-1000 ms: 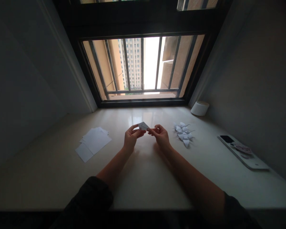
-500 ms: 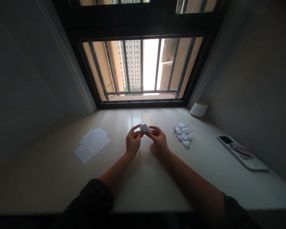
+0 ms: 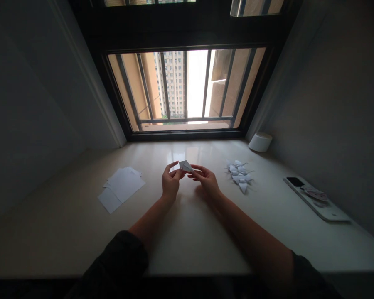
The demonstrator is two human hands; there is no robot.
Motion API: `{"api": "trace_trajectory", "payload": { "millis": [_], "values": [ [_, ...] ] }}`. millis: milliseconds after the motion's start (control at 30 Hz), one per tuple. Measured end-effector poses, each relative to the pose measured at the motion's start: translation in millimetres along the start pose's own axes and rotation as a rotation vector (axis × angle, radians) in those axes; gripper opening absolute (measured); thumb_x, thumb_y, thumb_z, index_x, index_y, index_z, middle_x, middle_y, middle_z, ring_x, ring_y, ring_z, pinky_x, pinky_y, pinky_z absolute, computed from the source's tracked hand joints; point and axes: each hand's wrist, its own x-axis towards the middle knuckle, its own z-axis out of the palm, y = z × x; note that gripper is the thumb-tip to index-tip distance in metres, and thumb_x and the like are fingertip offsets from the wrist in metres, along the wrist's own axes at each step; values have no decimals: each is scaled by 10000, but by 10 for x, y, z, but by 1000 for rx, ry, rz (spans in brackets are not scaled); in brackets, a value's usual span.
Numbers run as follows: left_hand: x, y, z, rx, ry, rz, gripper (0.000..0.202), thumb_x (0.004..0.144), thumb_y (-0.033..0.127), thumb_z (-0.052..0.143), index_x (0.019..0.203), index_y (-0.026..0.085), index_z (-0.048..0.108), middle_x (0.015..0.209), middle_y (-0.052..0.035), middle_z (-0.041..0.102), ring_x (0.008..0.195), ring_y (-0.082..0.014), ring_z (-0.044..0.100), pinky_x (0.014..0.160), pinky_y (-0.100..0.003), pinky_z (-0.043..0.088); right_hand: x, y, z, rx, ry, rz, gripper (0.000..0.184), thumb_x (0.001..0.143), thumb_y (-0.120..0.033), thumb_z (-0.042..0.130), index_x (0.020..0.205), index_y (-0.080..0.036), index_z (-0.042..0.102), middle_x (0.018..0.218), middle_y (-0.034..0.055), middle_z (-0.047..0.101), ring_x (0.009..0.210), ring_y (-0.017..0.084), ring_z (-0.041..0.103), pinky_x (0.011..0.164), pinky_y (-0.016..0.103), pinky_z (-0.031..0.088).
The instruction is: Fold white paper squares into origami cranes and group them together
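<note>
Folded white paper piece [image 3: 185, 166] is pinched by left hand [image 3: 170, 182] and right hand [image 3: 207, 181]; flat white paper sheets [image 3: 126, 185], left of it.

Daylight enters through the dark-framed window [image 3: 196, 87] before you, where bars [image 3: 186, 74] stripe the view of a high-rise [image 3: 176, 83]; a pale, glossy ledge [image 3: 187, 232] catches the glare between dim gray walls [image 3: 339, 104] flanking you.

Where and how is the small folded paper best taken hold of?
Probably pinched at its ends, the left hand from the left, the right hand from the right: the folded paper is small and flat, narrowing to a corner on the right.
</note>
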Motion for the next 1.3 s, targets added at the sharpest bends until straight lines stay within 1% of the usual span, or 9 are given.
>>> {"api": "trace_trajectory", "payload": {
  "millis": [100,200,400,500,567,667,767,1000,1300],
  "values": [
    [14,-23,-21,31,-17,10,492,725,306,683,1161,139,528,826,-99,716,815,-217,683,802,-384,512,-13,-1,-2,-1,3,5,425,646,-413,730,1006,-197,669,791,62,735,758,217,689,668,305,461],
    [8,-28,-29,69,-42,67,497,740,336,668,1181,154,528,842,-89,716,841,-213,676,813,-374,506,-17,0,-2,-9,7,-2,417,649,-425,726,995,-198,676,810,62,733,769,222,690,665,303,467],
    [-31,12,3,111,-109,106,488,739,355,662,1179,173,552,845,-73,709,831,-201,661,776,-328,491,1,10,-4,-17,133,-8,346,636,-434,731,874,-184,698,763,61,724,669,196,674,604,289,468],
    [-35,17,12,91,-161,77,473,716,371,679,1136,174,587,863,-72,708,817,-196,657,738,-299,482,-12,-2,9,-42,159,-37,324,619,-431,744,825,-184,700,701,48,712,630,187,657,597,297,481],
    [-24,-2,5,92,-176,49,420,694,388,695,1043,160,639,865,-75,707,810,-197,654,714,-286,475,-25,2,22,-57,137,-66,312,612,-431,749,799,-185,701,686,43,707,628,185,650,618,314,500],
    [10,-50,-23,111,-161,-27,356,660,417,717,882,140,693,841,-85,707,810,-210,656,698,-285,469,-31,40,29,-98,104,-122,286,628,-428,742,786,-194,704,714,44,713,678,192,657,666,329,515],
    [53,-76,-59,111,-141,-108,345,632,430,735,817,140,709,796,-86,707,798,-220,661,683,-289,467,-16,82,10,-186,100,-167,261,659,-418,722,813,-207,713,735,45,719,688,199,664,672,335,514],
    [120,-4,-116,155,-123,-158,361,606,478,742,747,147,718,710,-86,699,720,-216,658,639,-295,457,-29,15,-32,-400,19,-271,229,751,-337,619,939,-244,711,700,23,718,645,198,670,660,337,514],
    [124,48,-129,113,-122,-287,357,591,475,749,752,158,719,787,-102,712,774,-231,665,723,-334,448,-29,-3,-38,-392,-15,-275,255,761,-317,603,990,-248,691,711,19,708,648,196,668,663,334,510]
  ]
}}
